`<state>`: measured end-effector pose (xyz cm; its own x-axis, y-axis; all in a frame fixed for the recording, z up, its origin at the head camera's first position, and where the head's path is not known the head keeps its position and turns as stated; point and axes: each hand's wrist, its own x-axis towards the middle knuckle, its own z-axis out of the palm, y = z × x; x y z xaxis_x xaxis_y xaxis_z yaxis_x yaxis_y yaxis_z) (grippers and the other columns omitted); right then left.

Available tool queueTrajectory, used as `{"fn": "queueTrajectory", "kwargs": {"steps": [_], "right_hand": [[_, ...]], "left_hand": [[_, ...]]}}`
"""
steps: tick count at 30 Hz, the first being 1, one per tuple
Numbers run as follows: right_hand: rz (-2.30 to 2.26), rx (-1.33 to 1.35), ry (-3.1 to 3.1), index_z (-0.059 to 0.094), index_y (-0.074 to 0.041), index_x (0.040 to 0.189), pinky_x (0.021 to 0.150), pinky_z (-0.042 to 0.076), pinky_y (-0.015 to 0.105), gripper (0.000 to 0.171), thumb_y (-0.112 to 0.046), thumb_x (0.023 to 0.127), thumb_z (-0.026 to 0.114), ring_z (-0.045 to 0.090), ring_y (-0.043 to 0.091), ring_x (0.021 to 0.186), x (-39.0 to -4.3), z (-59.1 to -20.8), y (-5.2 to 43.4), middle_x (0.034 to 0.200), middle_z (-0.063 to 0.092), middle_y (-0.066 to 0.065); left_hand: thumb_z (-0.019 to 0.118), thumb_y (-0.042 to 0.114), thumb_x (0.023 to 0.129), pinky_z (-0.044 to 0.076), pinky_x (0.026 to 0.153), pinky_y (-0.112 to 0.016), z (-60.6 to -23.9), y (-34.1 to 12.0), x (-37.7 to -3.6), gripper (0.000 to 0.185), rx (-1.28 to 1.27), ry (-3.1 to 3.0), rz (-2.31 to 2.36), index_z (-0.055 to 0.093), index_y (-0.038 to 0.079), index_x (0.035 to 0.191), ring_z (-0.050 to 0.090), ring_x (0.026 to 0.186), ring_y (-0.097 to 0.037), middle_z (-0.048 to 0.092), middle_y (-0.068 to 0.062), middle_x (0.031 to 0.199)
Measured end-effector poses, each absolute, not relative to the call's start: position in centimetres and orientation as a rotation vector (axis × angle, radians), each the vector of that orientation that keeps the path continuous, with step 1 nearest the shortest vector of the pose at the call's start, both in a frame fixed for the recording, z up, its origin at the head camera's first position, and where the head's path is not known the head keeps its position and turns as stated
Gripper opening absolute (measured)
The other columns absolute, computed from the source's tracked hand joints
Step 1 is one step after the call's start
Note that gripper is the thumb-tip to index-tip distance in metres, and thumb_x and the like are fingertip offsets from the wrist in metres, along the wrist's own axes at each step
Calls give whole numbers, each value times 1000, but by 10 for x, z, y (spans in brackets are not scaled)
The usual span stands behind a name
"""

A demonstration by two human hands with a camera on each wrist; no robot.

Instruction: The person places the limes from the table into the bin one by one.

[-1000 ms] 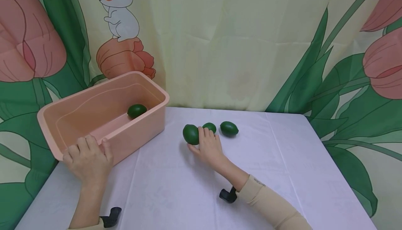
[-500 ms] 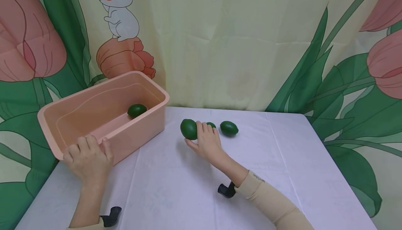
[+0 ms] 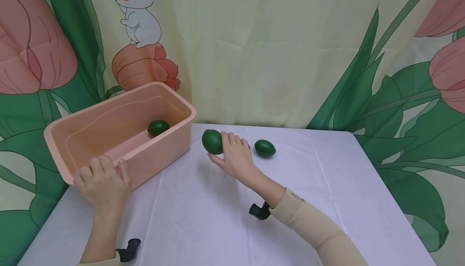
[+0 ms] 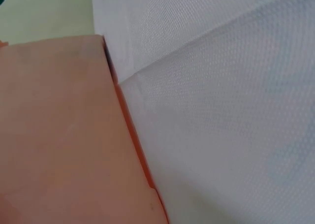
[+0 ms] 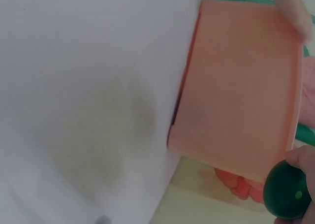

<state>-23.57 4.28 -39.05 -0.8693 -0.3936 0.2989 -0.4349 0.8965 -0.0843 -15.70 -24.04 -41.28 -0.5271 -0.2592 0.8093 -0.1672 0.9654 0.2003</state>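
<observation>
My left hand (image 3: 103, 185) grips the near rim of a pink rectangular plastic bin (image 3: 165, 155) at the left of the table. Inside the bin, toward its right end, lies one dark green lime (image 3: 158, 128). Raised over the table, my right hand (image 3: 237, 157) holds a second lime (image 3: 212, 141) between thumb and fingers, to the right of the bin. That lime (image 5: 285, 192) also shows in the right wrist view, overlapping the bin's corner. A third lime (image 3: 264, 148) rests on the table beyond my right hand, and another is almost wholly hidden behind the fingers.
A white cloth (image 3: 196, 221) covers the table. Behind its back edge hangs a cream curtain (image 3: 276, 56) printed with tulips, leaves and a white animal. The bin's outer wall (image 4: 64, 135) fills the left side of the left wrist view.
My right hand has lifted the lime and moved it up and left, toward the bin. The lime behind it has become nearly covered. My left hand and the bin stay put.
</observation>
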Motion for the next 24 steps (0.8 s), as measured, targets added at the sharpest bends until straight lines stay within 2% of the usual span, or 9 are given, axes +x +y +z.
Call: {"fn": "queueTrajectory", "kwargs": {"steps": [6, 14, 19, 24], "right_hand": [[235, 673, -2750, 42, -5, 120, 76, 38, 35, 64, -55, 82, 52, 49, 19, 86, -237, -379, 36, 93, 49, 5], [231, 696, -2767, 41, -5, 125, 81, 38, 37, 67, -56, 83, 51, 51, 21, 96, -240, -370, 25, 105, 52, 7], [237, 715, -2754, 42, -5, 124, 80, 39, 36, 66, -56, 83, 51, 50, 19, 94, -242, -366, 18, 104, 51, 6], [259, 737, -2734, 41, -6, 124, 79, 39, 35, 65, -55, 82, 52, 50, 17, 94, -244, -362, 13, 104, 50, 4]], "left_hand": [[26, 38, 92, 27, 70, -54, -413, -240, -157, 53, 301, -2138, -122, 43, -11, 87, 37, 79, -44, 42, -29, 84], [27, 38, 91, 28, 69, -54, -414, -241, -157, 52, 302, -2154, -105, 43, -11, 87, 37, 77, -44, 42, -28, 83], [31, 36, 90, 28, 68, -53, -414, -241, -157, 48, 299, -2165, -104, 43, -11, 87, 37, 77, -44, 42, -28, 83], [29, 37, 91, 28, 69, -53, -414, -241, -157, 51, 303, -2153, -115, 44, -11, 88, 37, 78, -44, 43, -29, 84]]}}
